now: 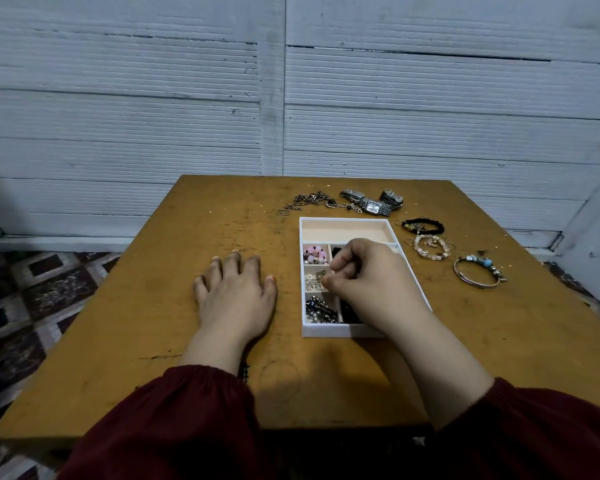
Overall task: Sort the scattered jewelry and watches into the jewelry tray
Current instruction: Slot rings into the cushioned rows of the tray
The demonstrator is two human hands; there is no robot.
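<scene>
Right hand [364, 271] has its grip pinched over small silver pieces [313, 281] in the tray [347, 330]; if it holds one, I cannot tell. Left hand [234, 299] lies flat on the tabletop [118, 341]. Watches [373, 204] lie behind the tray.

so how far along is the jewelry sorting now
Partly done. Done: the tray holds pink beads, small silver pieces and dark chains. In hand: the right hand pinches at the small silver pieces; the left hand rests flat on the table. Left: the watches and loose chains behind the tray, three bracelets to its right, and the far compartment is bare.
</scene>
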